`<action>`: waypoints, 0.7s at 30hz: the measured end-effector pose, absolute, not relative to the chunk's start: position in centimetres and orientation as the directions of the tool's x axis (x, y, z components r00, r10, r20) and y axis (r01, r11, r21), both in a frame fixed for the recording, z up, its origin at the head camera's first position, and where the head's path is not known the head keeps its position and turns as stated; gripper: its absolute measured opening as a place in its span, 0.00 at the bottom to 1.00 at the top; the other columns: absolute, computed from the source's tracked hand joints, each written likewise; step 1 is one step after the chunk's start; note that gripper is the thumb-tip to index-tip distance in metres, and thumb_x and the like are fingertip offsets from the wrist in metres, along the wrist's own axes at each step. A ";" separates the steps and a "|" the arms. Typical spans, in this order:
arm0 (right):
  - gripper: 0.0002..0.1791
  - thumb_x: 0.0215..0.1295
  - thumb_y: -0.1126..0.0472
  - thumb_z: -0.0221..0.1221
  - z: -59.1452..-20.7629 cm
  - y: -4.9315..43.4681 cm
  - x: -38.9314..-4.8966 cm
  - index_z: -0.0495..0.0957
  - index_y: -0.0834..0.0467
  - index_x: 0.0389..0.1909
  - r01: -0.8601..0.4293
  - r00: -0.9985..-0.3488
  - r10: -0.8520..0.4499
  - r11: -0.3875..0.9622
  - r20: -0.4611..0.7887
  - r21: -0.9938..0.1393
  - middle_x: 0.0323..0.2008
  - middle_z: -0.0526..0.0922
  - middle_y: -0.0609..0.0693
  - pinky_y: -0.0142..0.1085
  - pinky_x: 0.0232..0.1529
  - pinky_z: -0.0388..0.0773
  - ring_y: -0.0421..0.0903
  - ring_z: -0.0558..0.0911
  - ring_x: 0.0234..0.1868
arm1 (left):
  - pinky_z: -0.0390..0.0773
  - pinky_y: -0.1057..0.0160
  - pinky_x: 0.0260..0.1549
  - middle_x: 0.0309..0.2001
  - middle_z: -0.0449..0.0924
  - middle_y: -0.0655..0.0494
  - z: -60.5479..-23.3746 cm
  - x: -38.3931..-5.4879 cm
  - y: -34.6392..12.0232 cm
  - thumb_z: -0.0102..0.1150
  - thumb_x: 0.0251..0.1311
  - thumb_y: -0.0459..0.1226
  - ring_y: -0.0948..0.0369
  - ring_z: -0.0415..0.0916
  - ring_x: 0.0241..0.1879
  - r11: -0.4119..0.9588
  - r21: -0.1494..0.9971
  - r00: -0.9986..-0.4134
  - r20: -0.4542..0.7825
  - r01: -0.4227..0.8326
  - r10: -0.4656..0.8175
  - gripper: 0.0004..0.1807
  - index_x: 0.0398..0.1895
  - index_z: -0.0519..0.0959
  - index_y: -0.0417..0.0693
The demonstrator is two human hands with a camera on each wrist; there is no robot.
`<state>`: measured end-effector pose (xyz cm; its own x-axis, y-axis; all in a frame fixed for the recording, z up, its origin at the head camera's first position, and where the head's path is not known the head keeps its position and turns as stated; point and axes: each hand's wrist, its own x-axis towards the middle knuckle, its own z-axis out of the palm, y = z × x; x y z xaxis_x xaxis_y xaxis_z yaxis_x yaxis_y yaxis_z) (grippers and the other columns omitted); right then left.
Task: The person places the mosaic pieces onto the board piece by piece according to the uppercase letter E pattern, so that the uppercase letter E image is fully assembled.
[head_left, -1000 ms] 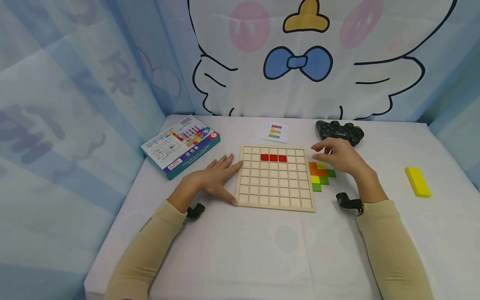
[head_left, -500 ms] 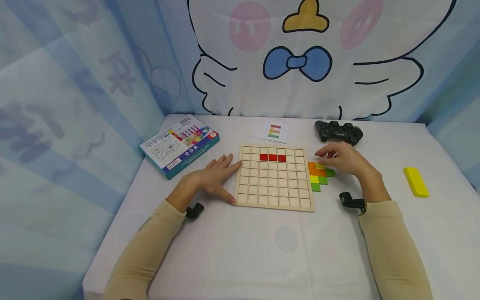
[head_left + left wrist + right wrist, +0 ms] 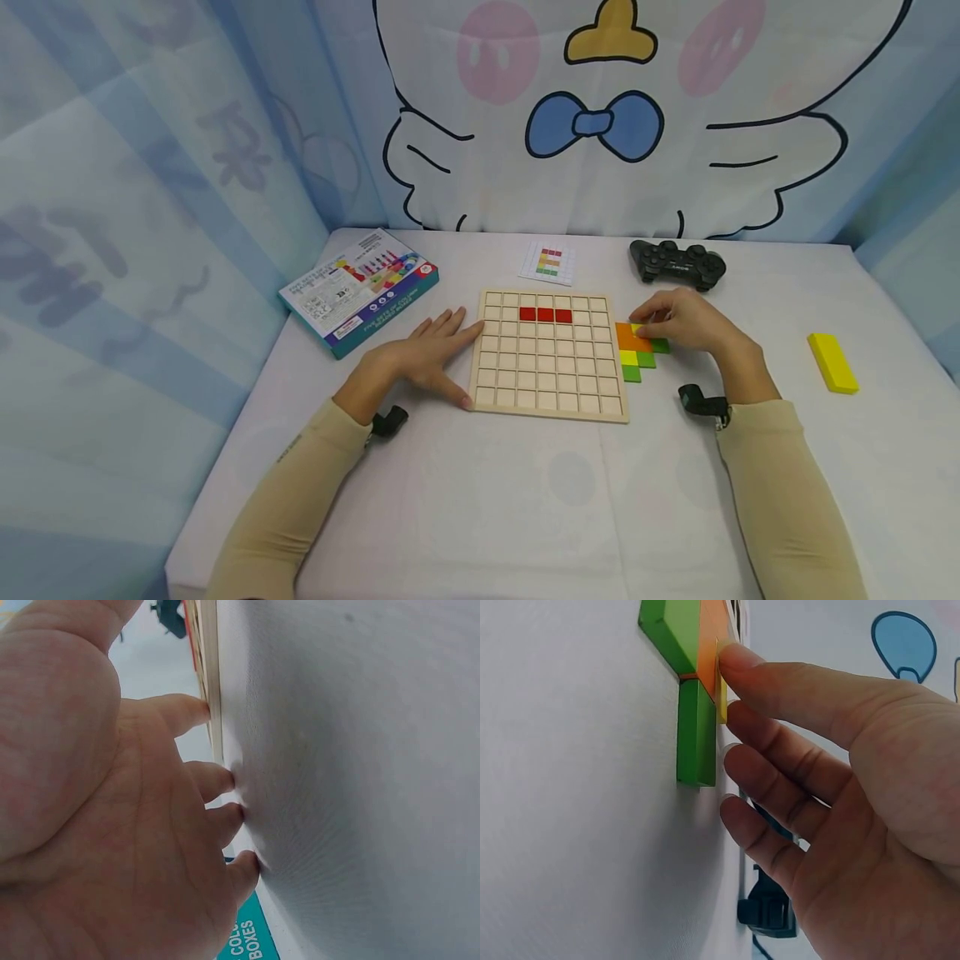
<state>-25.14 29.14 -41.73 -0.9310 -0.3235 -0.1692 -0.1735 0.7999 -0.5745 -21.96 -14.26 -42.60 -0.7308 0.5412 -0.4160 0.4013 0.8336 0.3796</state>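
A wooden grid board (image 3: 547,364) lies on the white table, with a row of three red tiles (image 3: 546,315) in its upper part. My left hand (image 3: 423,358) rests flat with spread fingers, thumb and index finger touching the board's left edge. To the right of the board, my right hand (image 3: 682,318) pinches a thin yellow tile (image 3: 721,697) between thumb and index finger. That tile sits against an orange tile (image 3: 709,652) in the right wrist view. Green tiles (image 3: 696,735) adjoin it, and the cluster continues beside the board with more yellow and green tiles (image 3: 632,374).
A pattern card (image 3: 548,264) lies behind the board. At the back left is a game box (image 3: 360,292); a black game controller (image 3: 678,264) lies behind my right hand. A yellow block (image 3: 833,364) lies far right.
My right hand has come down and slightly right from above the tile cluster, and its fingertips have closed on the yellow tile. The left hand stays at the board's edge.
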 end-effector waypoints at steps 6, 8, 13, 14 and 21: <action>0.12 0.69 0.64 0.67 -41.7 29.1 -25.1 0.88 0.60 0.51 -0.177 -0.929 -0.327 0.801 -0.170 -0.571 0.48 0.87 0.55 0.39 0.44 0.75 0.52 0.76 0.45 | 0.26 0.45 0.82 0.86 0.23 0.50 -42.5 -21.9 -14.3 0.76 0.44 0.68 0.50 0.19 0.84 0.833 0.384 -0.731 -0.416 0.399 0.541 0.73 0.86 0.38 0.63; 0.12 0.69 0.65 0.67 -41.6 29.1 -25.1 0.88 0.61 0.52 -0.172 -0.929 -0.325 0.803 -0.177 -0.570 0.49 0.87 0.56 0.39 0.45 0.76 0.52 0.78 0.45 | 0.26 0.45 0.82 0.86 0.23 0.50 -42.4 -21.9 -14.3 0.76 0.44 0.68 0.50 0.19 0.84 0.835 0.380 -0.732 -0.417 0.398 0.539 0.73 0.86 0.38 0.63; 0.13 0.69 0.65 0.66 -41.7 29.1 -25.1 0.87 0.62 0.53 -0.145 -0.930 -0.309 0.805 -0.198 -0.575 0.50 0.87 0.57 0.38 0.46 0.77 0.52 0.80 0.46 | 0.27 0.46 0.82 0.86 0.23 0.50 -42.3 -21.9 -14.2 0.76 0.44 0.69 0.50 0.20 0.85 0.840 0.368 -0.736 -0.419 0.398 0.532 0.73 0.86 0.38 0.64; 0.13 0.69 0.65 0.66 -41.7 29.1 -25.1 0.87 0.62 0.53 -0.141 -0.931 -0.306 0.806 -0.199 -0.575 0.50 0.87 0.58 0.38 0.46 0.77 0.52 0.80 0.46 | 0.27 0.46 0.82 0.86 0.23 0.50 -42.3 -21.9 -14.2 0.76 0.44 0.69 0.51 0.20 0.85 0.841 0.367 -0.736 -0.420 0.398 0.531 0.73 0.86 0.38 0.64; 0.15 0.69 0.61 0.67 -41.8 29.1 -25.2 0.86 0.62 0.54 -0.140 -0.938 -0.294 0.807 -0.184 -0.574 0.51 0.86 0.58 0.39 0.45 0.76 0.53 0.78 0.46 | 0.26 0.46 0.82 0.86 0.23 0.51 -42.3 -21.9 -14.2 0.75 0.44 0.69 0.51 0.19 0.85 0.840 0.373 -0.735 -0.422 0.394 0.531 0.73 0.86 0.38 0.65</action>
